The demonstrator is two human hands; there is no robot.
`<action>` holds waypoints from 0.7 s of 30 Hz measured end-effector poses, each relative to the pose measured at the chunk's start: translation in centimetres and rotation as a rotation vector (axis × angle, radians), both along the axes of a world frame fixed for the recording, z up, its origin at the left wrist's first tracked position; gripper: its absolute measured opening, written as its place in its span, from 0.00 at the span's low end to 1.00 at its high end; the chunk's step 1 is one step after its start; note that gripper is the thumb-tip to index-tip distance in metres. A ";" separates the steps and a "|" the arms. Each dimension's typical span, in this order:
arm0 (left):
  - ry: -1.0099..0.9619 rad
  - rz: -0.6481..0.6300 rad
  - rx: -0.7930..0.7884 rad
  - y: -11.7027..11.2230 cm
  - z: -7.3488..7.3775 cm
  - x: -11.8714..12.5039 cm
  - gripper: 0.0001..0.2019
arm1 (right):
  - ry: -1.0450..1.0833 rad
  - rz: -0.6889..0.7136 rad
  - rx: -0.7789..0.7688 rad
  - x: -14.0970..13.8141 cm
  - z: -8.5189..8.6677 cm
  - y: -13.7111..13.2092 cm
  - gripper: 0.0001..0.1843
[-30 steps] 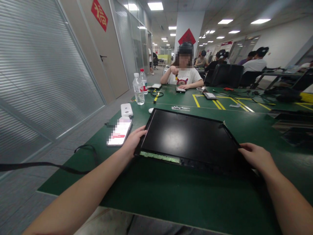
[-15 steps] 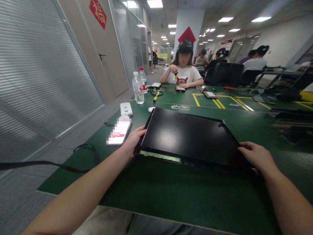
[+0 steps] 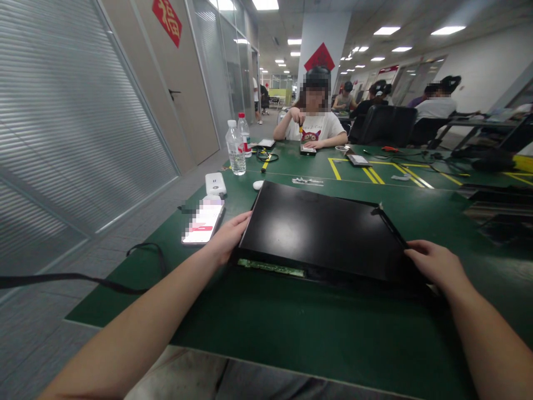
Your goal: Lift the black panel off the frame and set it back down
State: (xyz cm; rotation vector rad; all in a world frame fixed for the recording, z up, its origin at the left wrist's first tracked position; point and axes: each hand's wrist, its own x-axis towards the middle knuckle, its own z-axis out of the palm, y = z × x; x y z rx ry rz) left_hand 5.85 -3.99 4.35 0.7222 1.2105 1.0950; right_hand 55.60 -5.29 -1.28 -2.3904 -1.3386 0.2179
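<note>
A black LCD screen panel (image 3: 325, 230) lies over a shallow black frame (image 3: 393, 228), above the green table in front of me. Its left side is raised out of the frame. Below the panel's near left edge shows a green circuit strip (image 3: 270, 268). My left hand (image 3: 233, 236) grips the panel's left edge, its fingertips partly hidden behind that edge. With thumb on top and fingers out of sight beneath, my right hand (image 3: 435, 266) holds the right rim of the frame.
Left of the panel lie a phone (image 3: 205, 222) and a white device (image 3: 215, 184). Two water bottles (image 3: 236, 150) stand beyond them, and a white mouse (image 3: 258, 185) sits behind the panel. Across the table (image 3: 291, 333), a person (image 3: 316, 125) works with a screwdriver. Dark panels (image 3: 499, 222) lie at right.
The panel's left side has risen higher above the frame with my left hand, covering more of the left rim. My right hand stays at the right rim.
</note>
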 end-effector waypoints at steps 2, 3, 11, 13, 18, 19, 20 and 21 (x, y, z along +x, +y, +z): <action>0.010 -0.002 0.008 -0.1 0.0 0.0 0.21 | 0.005 0.003 0.005 0.1 -0.1 0.0 0.20; 0.010 0.001 0.013 -0.1 0.0 0.1 0.20 | 0.008 0.004 0.007 0.1 -0.1 0.0 0.20; -0.043 -0.008 0.044 -0.1 0.2 0.1 0.23 | 0.027 -0.006 0.021 0.2 -0.2 0.2 0.19; -0.055 -0.006 0.062 0.0 0.1 0.1 0.22 | 0.023 -0.010 0.011 0.2 -0.2 0.1 0.20; -0.093 0.042 0.063 0.2 -0.1 0.3 0.18 | 0.009 -0.003 -0.009 0.1 -0.1 0.1 0.20; -0.090 0.042 0.059 0.1 0.0 0.3 0.17 | 0.006 -0.002 -0.011 0.0 0.0 0.1 0.21; -0.084 0.030 0.061 0.0 0.0 0.3 0.17 | 0.003 -0.002 -0.013 0.0 0.0 0.1 0.21; -0.076 0.004 0.066 -0.1 0.1 0.2 0.17 | -0.001 0.000 -0.015 0.0 0.0 0.1 0.21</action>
